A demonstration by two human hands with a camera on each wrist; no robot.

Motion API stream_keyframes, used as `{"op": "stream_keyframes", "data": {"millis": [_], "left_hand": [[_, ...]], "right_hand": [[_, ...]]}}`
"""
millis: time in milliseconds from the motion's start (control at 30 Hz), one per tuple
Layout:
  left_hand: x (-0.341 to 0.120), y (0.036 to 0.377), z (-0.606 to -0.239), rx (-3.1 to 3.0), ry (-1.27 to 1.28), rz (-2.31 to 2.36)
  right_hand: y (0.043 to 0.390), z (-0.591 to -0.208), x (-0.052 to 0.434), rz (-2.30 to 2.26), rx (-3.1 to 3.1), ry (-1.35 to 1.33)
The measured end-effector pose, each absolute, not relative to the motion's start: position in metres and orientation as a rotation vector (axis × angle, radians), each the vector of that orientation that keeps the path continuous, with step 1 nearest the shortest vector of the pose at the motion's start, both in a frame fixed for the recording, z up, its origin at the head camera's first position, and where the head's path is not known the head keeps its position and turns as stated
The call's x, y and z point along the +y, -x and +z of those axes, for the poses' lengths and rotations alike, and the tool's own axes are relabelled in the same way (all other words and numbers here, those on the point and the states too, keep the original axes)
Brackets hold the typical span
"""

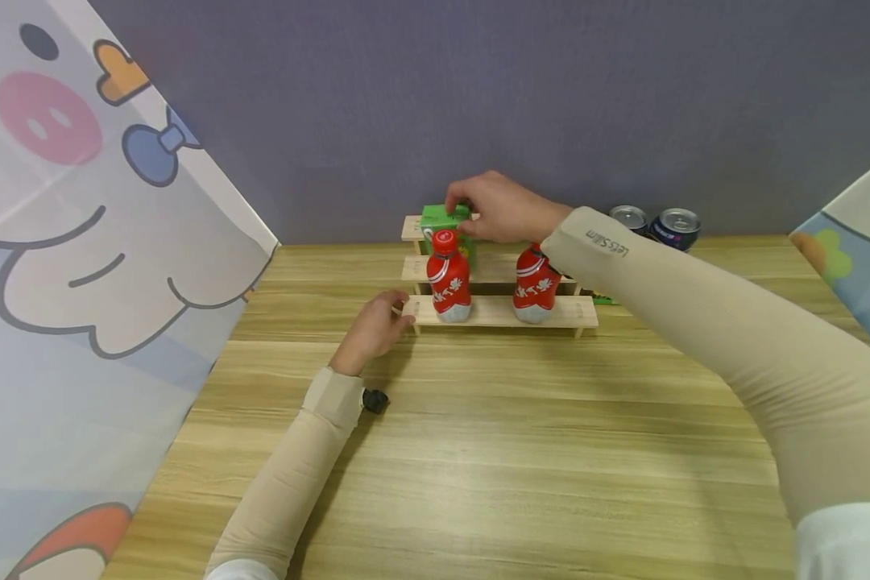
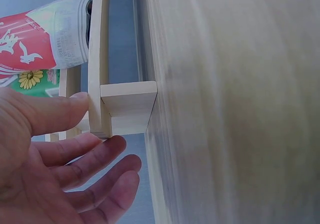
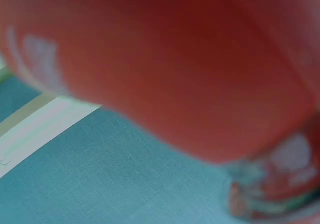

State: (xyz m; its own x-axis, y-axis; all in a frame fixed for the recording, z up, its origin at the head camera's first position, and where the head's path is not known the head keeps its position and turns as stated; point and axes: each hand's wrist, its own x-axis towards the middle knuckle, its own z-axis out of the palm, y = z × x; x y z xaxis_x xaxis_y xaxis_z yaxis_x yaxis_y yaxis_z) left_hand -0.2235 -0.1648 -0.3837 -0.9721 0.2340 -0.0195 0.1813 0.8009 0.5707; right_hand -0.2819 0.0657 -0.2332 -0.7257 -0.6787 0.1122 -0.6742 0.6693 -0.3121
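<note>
In the head view, my left hand (image 1: 375,329) is at the left end of the lowest tier of a three-tier wooden rack (image 1: 489,310). The left wrist view shows the thumb (image 2: 65,111) against the board's edge and the fingers curled round its end. My right hand (image 1: 506,208) reaches over the top tier, its bent index finger and thumb at the top of a green carton (image 1: 437,216). One red bottle (image 1: 449,282) stands in front of that carton. Another red bottle (image 1: 535,286) stands further right on the lowest tier, its cap hidden by my right sleeve.
Two dark cans (image 1: 677,228) stand behind my right forearm, near the grey back wall (image 1: 348,129). Something green and yellow (image 1: 604,298) shows beside the rack's right end. Printed cartoon panels (image 1: 152,322) border the wooden table (image 1: 515,459) on both sides.
</note>
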Motion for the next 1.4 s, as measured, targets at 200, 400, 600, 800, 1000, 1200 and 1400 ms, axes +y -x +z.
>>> {"op": "stream_keyframes", "data": {"millis": [200,400,600,800,1000,1200,1400], "left_hand": [[-0.166,0.224,-0.384,2.888,-0.328,0.909],[-0.166,0.224,-0.384,2.891,-0.322,0.909],[-0.166,0.223,-0.383,2.887,-0.318,0.897],[-0.168,0.225,-0.383,2.878,-0.296,0.895],[-0.168,0.225,-0.384,2.876,-0.298,0.906],[-0.169,0.225,-0.383,2.87,-0.306,0.903],[-0.169,0.225,-0.383,2.886,-0.295,0.88]], "right_hand": [[0.282,-0.233,0.07,-0.568,2.871,1.148],[0.281,-0.232,0.076,-0.605,2.886,1.209],[0.278,-0.224,0.083,-0.634,2.927,1.221],[0.277,-0.215,0.092,-0.677,2.948,1.198],[0.272,-0.207,0.103,-0.746,2.94,1.178],[0.266,-0.204,0.113,-0.8,2.969,1.316],[0.26,-0.2,0.123,-0.823,3.022,1.381]]}}
